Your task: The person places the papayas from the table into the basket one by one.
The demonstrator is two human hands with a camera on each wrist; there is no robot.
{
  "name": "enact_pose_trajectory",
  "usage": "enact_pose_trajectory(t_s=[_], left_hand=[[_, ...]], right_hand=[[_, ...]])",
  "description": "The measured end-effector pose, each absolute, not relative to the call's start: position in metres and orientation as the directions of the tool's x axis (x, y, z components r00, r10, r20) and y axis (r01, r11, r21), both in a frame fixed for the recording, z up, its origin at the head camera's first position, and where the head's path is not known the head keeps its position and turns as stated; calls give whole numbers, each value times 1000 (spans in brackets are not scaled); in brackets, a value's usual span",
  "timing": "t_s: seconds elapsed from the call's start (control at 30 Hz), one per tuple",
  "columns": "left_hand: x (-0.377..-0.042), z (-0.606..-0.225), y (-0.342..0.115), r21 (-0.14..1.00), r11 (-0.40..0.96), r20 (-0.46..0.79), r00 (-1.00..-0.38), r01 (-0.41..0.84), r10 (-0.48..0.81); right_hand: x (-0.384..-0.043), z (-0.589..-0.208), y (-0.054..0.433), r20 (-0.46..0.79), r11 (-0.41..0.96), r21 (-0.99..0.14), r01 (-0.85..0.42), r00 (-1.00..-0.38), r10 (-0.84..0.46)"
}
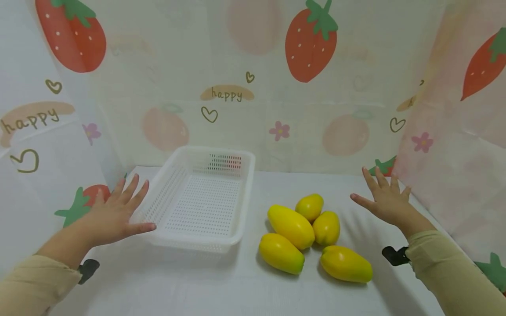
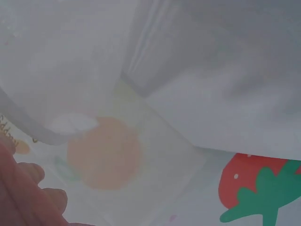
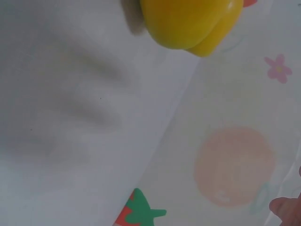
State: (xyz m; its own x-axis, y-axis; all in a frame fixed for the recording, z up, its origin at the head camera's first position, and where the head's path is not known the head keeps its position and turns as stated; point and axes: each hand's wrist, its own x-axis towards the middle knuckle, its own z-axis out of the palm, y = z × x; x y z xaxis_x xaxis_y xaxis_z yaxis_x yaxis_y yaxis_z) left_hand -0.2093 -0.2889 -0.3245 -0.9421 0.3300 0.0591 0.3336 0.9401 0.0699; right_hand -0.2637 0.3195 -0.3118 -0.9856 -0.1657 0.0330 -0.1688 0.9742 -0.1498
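My left hand [image 1: 112,215], fingers spread, hovers by the left side of a white plastic basket [image 1: 189,241] with perforated walls. Nothing is inside the basket. In the left wrist view, a few fingertips [image 2: 54,200] show at the lower left, below the basket's pale wall [image 2: 56,70]. To the right of the basket lie several yellow papayas [image 1: 291,226], some tinged green at one end. My right hand [image 1: 387,199] is held spread and apart from them, farther right. The right wrist view catches one papaya [image 3: 183,23] at the top and a fingertip [image 3: 282,207] at the lower right.
A white-covered table [image 1: 158,285] lies under everything. Cloth walls [image 1: 253,57] printed with strawberries and hearts enclose it at the back and on both sides. Dark straps or mounts [image 1: 395,256] sit under both wrists.
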Motion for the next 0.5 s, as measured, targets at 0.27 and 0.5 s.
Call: enact_pose_trajectory(t_s=[0.27,0.5], left_hand=[[-206,-336,-285,114,938,41,-945,328,326],[-205,-343,-283,124,934,40,-942,337,334]], right_hand=[[-264,-312,321,29,975,-152,-162,-987,-160],[-264,-316,323,25,973,-169,-157,-988,-155]])
